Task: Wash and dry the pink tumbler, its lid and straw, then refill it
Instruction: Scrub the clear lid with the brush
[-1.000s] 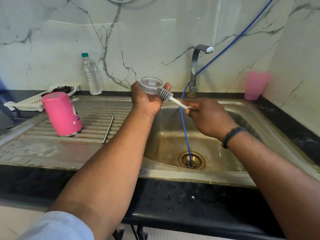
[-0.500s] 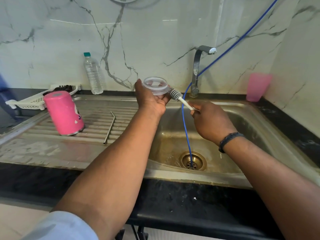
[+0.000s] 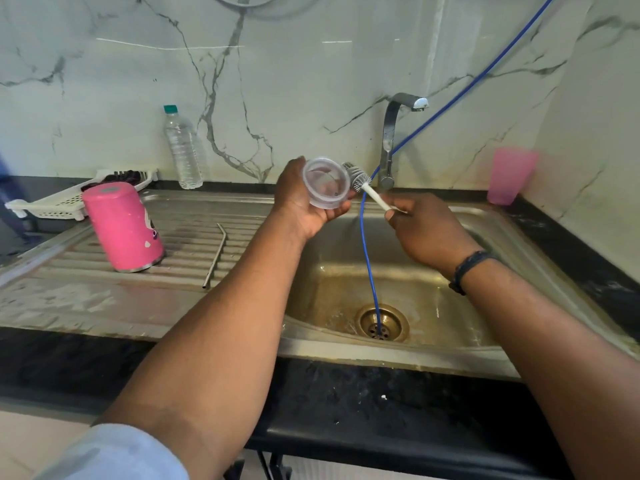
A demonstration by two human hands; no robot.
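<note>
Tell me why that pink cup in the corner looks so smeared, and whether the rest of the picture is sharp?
Head view: the pink cup near the right edge is smeared sideways, and a dark blue shape at the far left edge blurs too; the clear lid in the left hand and the brush in the right hand stay crisp; the wide lens bows the sink front rim; soft glare streaks the marble wall.

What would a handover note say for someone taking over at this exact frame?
Left hand: grip on the clear lid, held over the sink.
Right hand: grip on the white handle of the bottle brush, bristles at the lid's rim.
Pink tumbler stands upside down on the drainboard; metal straw lies beside it, apart.
Tap: no water visibly running.
Done: cannot tell what is already washed.
Left: finish scrubbing the lid, rinse, dry all three, refill.
</note>
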